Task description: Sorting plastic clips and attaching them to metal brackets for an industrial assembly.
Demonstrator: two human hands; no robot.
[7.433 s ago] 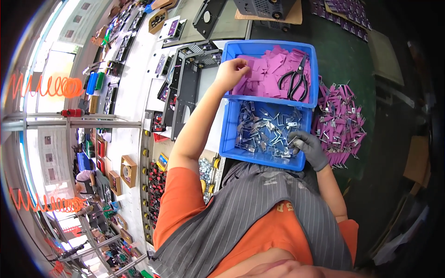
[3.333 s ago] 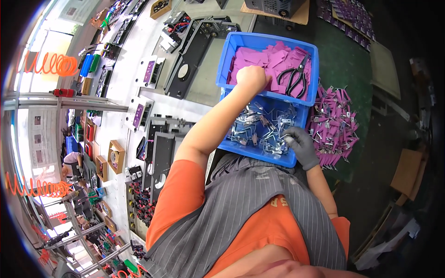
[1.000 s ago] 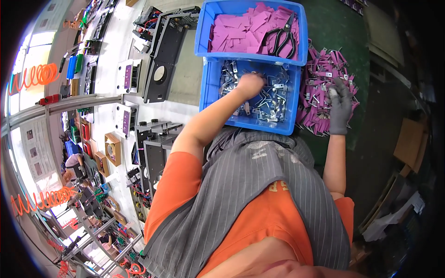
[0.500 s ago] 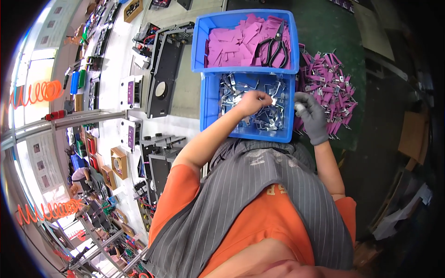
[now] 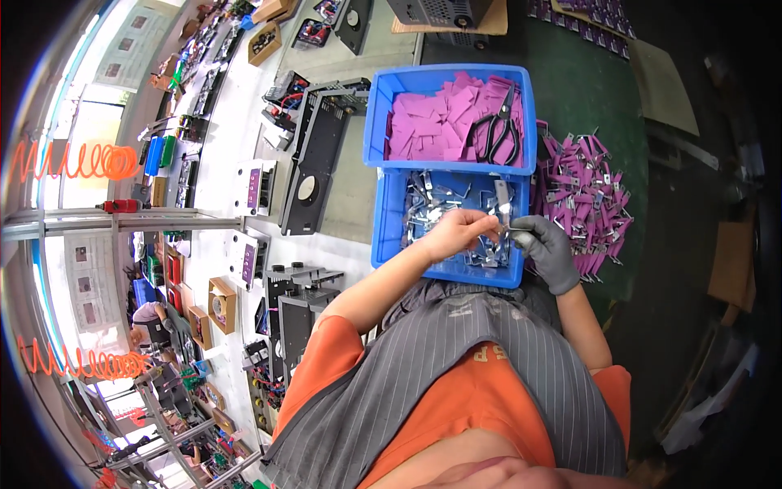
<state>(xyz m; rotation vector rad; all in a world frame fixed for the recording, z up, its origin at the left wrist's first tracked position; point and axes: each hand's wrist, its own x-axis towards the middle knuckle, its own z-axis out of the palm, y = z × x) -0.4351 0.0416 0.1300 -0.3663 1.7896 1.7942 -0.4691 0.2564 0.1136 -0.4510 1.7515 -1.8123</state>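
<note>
Along the white workbench (image 5: 224,191) at the far left, an orange coiled hose (image 5: 122,161) hangs near its outer side, and a co-worker (image 5: 152,316) bends over it farther down. Toward the workbench's right edge lies a dark metal frame (image 5: 314,167) with a round hole in its plate.

Next to the right come two blue bins, the near edge of one meeting the far edge of the other. The far blue bin (image 5: 376,122) is heaped with flat purple strips (image 5: 432,122); by its right edge, pliers (image 5: 503,116) with black handles lie on them, nose toward the far right corner. The near blue bin (image 5: 389,224) has silvery metal brackets (image 5: 423,200) scattered over its floor.

Above that bin's right half is the bare left hand (image 5: 460,232), its thumb and fingers drawn narrowly together. At its right edge, the right hand (image 5: 547,254) in a grey glove curls its fingers in close to the left fingertips (whether either grips a bracket, I cannot tell; the gap is too small to read).

Beyond the bins' right edges, a loose pile of purple pieces with metal ends (image 5: 582,208) spreads across the green table (image 5: 631,155), near its right edge.
</note>
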